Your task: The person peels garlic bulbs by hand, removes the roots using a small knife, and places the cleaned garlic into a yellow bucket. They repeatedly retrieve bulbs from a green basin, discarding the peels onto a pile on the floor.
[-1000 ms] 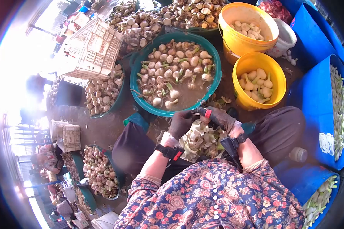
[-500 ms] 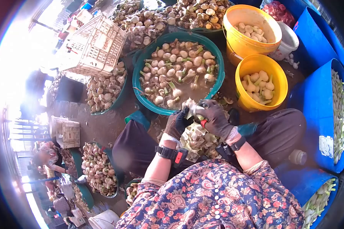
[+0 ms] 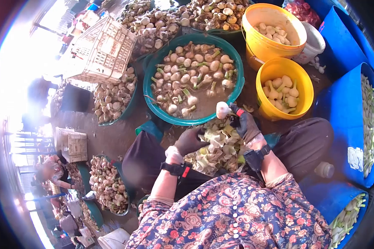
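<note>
My right hand (image 3: 247, 126), in a dark glove, is closed on a white garlic bulb (image 3: 222, 110), held up by its stem end near the front rim of the green tub. A small red piece (image 3: 239, 112), which looks like part of a tool, shows at the same fingers. My left hand (image 3: 190, 141), also gloved, is open, fingers apart, beside the heap of pale garlic peelings (image 3: 220, 149) between my legs. Beyond both hands, the green tub (image 3: 149, 98) contains many bulbs in murky water.
A yellow bucket (image 3: 262, 101) with peeled bulbs stands right of the tub, a larger yellow bucket (image 3: 253, 45) behind it. Blue containers (image 3: 340, 128) line the right side. At left are a white crate (image 3: 99, 50) and tubs of unpeeled garlic (image 3: 108, 182). A person (image 3: 54, 170) works far left.
My hands have separated: the left moved back and opened. My right hand rose slightly to the right with the bulb, whose white surface is now exposed.
</note>
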Available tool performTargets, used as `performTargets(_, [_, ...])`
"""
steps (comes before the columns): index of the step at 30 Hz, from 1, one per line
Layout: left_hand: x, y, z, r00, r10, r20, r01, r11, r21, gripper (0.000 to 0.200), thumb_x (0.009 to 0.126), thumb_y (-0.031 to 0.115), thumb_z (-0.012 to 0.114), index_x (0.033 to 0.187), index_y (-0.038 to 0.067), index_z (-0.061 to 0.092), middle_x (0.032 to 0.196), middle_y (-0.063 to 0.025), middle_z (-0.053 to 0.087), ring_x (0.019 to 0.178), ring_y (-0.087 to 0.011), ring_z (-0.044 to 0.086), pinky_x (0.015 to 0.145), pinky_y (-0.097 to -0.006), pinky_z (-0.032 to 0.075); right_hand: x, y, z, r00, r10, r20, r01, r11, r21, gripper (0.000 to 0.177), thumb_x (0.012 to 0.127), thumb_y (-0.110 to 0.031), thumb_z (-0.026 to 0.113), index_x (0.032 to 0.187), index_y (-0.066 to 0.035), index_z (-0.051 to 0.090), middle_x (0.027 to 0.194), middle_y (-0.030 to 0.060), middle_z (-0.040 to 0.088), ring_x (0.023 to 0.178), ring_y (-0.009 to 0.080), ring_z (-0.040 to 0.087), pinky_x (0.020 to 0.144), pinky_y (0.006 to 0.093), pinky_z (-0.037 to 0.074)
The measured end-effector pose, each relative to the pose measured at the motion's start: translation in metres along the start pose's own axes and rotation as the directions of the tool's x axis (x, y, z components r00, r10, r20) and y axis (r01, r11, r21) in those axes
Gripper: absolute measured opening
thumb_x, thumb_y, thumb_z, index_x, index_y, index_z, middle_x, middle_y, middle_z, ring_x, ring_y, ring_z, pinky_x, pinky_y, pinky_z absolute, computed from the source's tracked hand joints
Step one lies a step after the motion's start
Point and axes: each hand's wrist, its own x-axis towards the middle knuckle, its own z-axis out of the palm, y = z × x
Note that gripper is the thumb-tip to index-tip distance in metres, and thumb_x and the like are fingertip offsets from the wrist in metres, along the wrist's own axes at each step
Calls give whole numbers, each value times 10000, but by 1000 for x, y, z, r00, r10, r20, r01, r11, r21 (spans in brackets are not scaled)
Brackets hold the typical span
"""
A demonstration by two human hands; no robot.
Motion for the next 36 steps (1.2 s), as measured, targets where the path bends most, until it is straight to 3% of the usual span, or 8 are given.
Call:
performTargets(2, [16,11,5,957,-216,-192,129,915,-383,482,764,218,732,1156,-11,567,1007,-104,664,884,-136,623,800,-272,487,-12,-8,12,997,17,-69,-17,1000,11,186,865,-219,624,954,-56,635,780,-2,592,626,87,551,522,201,470])
performTargets(5, [38,27,16,924,-139,-355,-68,856,-513,443,771,201,715,1137,-11,583,988,-99,670,876,-132,629,775,-263,491,-21,-4,22,997,-68,33,73,981,-181,161,857,-179,633,932,-37,624,823,24,611,696,100,584,569,219,510])
performTargets(8, [44,35,20,887,-195,-419,19,921,-389,388,782,183,693,1106,-11,604,958,-92,677,880,-125,629,773,-260,490,-29,-4,29,973,-204,108,230,903,-362,154,843,-143,645,921,-14,614,836,36,614,711,102,588,607,244,532])
performTargets(16, [46,16,22,928,-166,-334,-24,867,-497,332,754,91,627,1066,-20,620,909,-92,682,806,-132,642,735,-259,496,-32,-2,28,1000,-9,-30,4,989,-145,149,832,-116,647,918,2,613,849,59,618,714,124,605,635,273,561])
performTargets(19, [42,9,23,908,-364,-206,-5,482,-876,358,753,112,660,1071,-43,605,907,-95,678,782,-137,643,722,-261,501,-28,1,26,998,-37,-51,34,998,-60,139,820,-105,655,906,-4,614,846,61,621,705,126,605,636,274,556])
performTargets(23, [36,32,31,790,-282,-545,40,910,-414,371,775,186,709,1053,-38,609,842,-67,666,719,-86,599,644,-237,489,-22,12,22,969,-230,-86,197,938,-287,124,804,-107,674,849,-14,606,766,42,620,668,110,588,593,256,513])
performTargets(31, [52,19,50,744,-252,-619,27,937,-349,261,752,191,705,960,40,657,783,-67,672,693,-120,615,652,-256,484,-20,28,19,920,-387,-58,273,740,-614,149,785,-130,700,793,-29,589,687,21,606,608,92,562,566,259,483])
performTargets(36, [58,12,38,693,-333,-639,267,942,-201,179,737,162,637,889,75,670,772,-85,678,703,-184,650,676,-301,504,-22,15,15,999,1,-53,-4,998,-59,175,805,-125,656,936,-19,609,794,81,628,703,140,606,664,279,503])
